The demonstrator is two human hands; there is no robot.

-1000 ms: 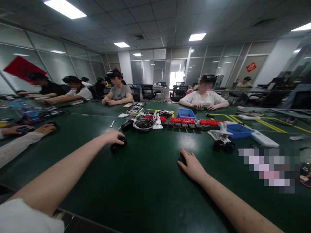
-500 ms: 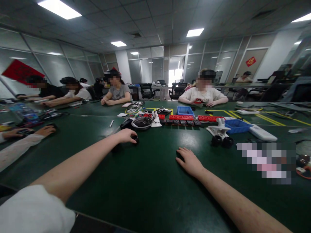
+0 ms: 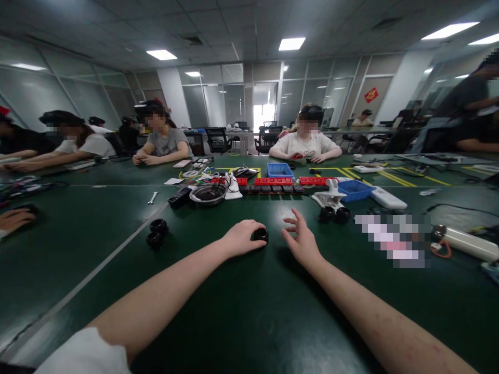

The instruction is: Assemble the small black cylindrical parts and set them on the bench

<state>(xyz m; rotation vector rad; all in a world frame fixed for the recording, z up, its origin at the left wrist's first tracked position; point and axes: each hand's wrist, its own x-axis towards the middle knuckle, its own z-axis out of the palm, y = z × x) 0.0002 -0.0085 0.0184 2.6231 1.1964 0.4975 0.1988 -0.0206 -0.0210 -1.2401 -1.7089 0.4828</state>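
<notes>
My left hand point(image 3: 242, 239) grips a black ring-shaped piece point(image 3: 262, 237) between thumb and fingers, low over the green table point(image 3: 241, 317) at its middle. A short gap to the right, my right hand point(image 3: 302, 240) is open, fingers apart, holding nothing. It faces the ring and seems slightly raised off the surface. Two similar black pieces, a farther one point(image 3: 159, 226) and a nearer one point(image 3: 155, 240), stand together left of my left forearm. Another pair of round black pieces point(image 3: 334, 215) sits beyond my right hand, in front of a white clamp-like stand point(image 3: 329, 198).
Across the table's middle lie a metal bowl point(image 3: 206, 201), a black box-shaped device point(image 3: 179, 198), red socket strips point(image 3: 273, 181) and a blue tray point(image 3: 353, 196). A wrench point(image 3: 153, 198) lies left. Co-workers sit opposite and left; one hand point(image 3: 17, 219) rests at the left edge.
My left hand has carried the black ring rightward, close to my right hand. My right hand has turned and its fingers have lifted. The camera view has swung right, uncovering the left pair of black pieces.
</notes>
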